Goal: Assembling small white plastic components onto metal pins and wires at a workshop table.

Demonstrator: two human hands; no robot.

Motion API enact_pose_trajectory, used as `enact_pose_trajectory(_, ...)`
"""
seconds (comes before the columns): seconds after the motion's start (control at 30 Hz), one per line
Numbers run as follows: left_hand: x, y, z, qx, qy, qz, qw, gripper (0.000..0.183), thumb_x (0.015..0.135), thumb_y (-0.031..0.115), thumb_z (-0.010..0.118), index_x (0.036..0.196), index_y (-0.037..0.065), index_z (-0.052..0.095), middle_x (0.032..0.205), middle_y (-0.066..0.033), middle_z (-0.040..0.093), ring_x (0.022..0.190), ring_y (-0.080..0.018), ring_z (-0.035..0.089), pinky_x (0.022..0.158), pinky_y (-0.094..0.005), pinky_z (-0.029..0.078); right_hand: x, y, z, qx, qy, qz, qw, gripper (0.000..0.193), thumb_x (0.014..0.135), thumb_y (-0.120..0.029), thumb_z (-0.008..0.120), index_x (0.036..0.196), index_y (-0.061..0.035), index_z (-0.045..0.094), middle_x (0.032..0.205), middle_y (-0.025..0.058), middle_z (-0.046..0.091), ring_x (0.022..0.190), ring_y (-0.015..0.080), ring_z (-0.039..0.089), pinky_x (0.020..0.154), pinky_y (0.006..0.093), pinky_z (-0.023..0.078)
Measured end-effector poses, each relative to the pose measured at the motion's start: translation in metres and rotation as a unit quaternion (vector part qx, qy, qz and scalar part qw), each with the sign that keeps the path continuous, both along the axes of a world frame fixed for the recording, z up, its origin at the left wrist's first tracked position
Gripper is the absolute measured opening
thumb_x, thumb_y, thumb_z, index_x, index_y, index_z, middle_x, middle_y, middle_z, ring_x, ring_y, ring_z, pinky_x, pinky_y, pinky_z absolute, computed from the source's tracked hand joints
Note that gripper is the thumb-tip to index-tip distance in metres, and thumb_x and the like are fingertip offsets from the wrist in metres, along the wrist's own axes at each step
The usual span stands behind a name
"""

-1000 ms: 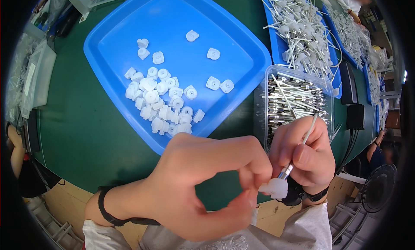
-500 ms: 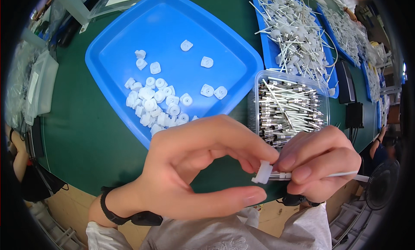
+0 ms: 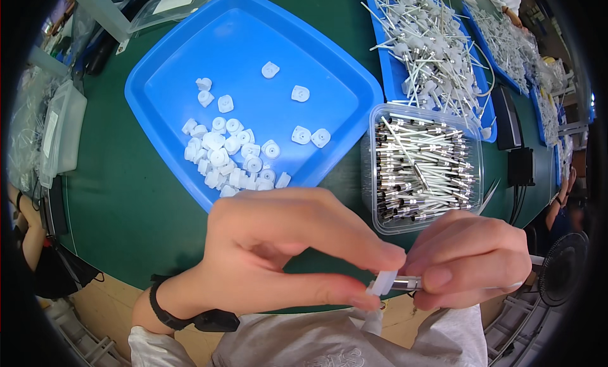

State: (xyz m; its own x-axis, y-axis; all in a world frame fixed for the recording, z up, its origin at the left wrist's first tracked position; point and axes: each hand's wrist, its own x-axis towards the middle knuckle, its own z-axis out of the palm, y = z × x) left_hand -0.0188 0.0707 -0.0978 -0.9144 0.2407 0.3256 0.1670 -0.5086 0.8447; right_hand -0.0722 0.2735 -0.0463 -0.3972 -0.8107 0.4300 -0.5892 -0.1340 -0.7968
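Observation:
My left hand (image 3: 278, 253) pinches a white plastic cap (image 3: 382, 283) between thumb and forefinger, in front of me. Closed around a slim metal-ended rod (image 3: 406, 283) is my right hand (image 3: 472, 259), with the rod's metal end at the cap's right face. How deep that end sits in the cap I cannot tell. Beyond my left hand, a big blue tray (image 3: 253, 37) holds a heap of similar white caps (image 3: 218, 158) and several scattered ones. A clear plastic box (image 3: 372, 177) full of white rods with metal ends (image 3: 430, 170) stands just behind my right hand.
Another blue tray (image 3: 394, 82) at the back right is heaped with white rods bearing caps (image 3: 430, 50). A black device (image 3: 506, 120) stands beside it. Clear lidded boxes (image 3: 63, 132) lie at the left. Other people's arms (image 3: 28, 218) show at the edges.
My left thumb and forefinger have closed onto the white cap, which has moved slightly down. My right hand has lowered a little, and more of the clear box shows.

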Motion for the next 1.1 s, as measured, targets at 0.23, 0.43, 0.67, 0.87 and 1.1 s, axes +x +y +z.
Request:
enact_pose_trajectory(0.23, 0.003, 0.004, 0.002, -0.039, 0.068, 0.101, 0.992, 0.018, 0.063, -0.007, 0.068, 0.078, -0.006, 0.058, 0.075, -0.0145, 0.057, 0.068, -0.0263, 0.060, 0.054, -0.0318, 0.052, 0.006, -0.004, -0.006, -0.008, -0.010, -0.042, 0.999, 0.030, 0.066, -0.002, 0.070, 0.090, 0.0044, 0.054, 0.081, 0.0164, 0.056, 0.060, 0.0231, 0.059, 0.049, 0.0313, 0.048)
enact_pose_trajectory(0.43, 0.003, 0.003, 0.007, -0.080, 0.079, 0.116, 0.987, 0.013, 0.066, -0.009, 0.064, 0.077, -0.006, 0.057, 0.074, -0.0135, 0.055, 0.066, -0.0249, 0.059, 0.054, -0.0310, 0.051, 0.014, -0.013, -0.015, -0.054, -0.031, -0.111, 0.992, 0.023, 0.067, -0.001, 0.069, 0.085, 0.0043, 0.056, 0.076, 0.0147, 0.056, 0.057, 0.0216, 0.058, 0.047, 0.0303, 0.047)
enact_pose_trajectory(0.67, 0.003, 0.002, 0.002, -0.094, 0.075, 0.109, 0.987, 0.011, 0.068, -0.009, 0.063, 0.077, -0.007, 0.057, 0.074, -0.0141, 0.055, 0.066, -0.0224, 0.059, 0.056, -0.0308, 0.050, 0.016, -0.019, -0.017, -0.049, 0.009, -0.150, 0.987, 0.019, 0.067, -0.004, 0.071, 0.077, 0.0046, 0.058, 0.071, 0.0138, 0.056, 0.056, 0.0203, 0.058, 0.047, 0.0296, 0.047)
enact_pose_trajectory(0.87, -0.001, -0.002, -0.003, -0.137, 0.073, 0.115, 0.981, 0.030, 0.057, -0.003, 0.075, 0.082, -0.006, 0.058, 0.077, -0.0133, 0.057, 0.068, -0.0218, 0.060, 0.058, -0.0296, 0.049, 0.017, -0.023, -0.023, -0.057, -0.196, -0.195, 0.959, 0.020, 0.069, -0.012, 0.069, 0.074, 0.0034, 0.058, 0.070, 0.0136, 0.058, 0.058, 0.0195, 0.059, 0.050, 0.0270, 0.048)
enact_pose_trajectory(1.1, -0.002, -0.004, 0.000, -0.150, 0.072, 0.089, 0.982, 0.052, 0.044, 0.004, 0.083, 0.089, -0.003, 0.059, 0.084, -0.0120, 0.059, 0.075, -0.0201, 0.058, 0.064, -0.0284, 0.046, 0.013, -0.020, -0.036, -0.172, -0.482, -0.089, 0.854, 0.012, 0.081, 0.000, 0.052, 0.084, 0.0105, 0.054, 0.070, 0.0195, 0.059, 0.059, 0.0239, 0.062, 0.053, 0.0294, 0.050)
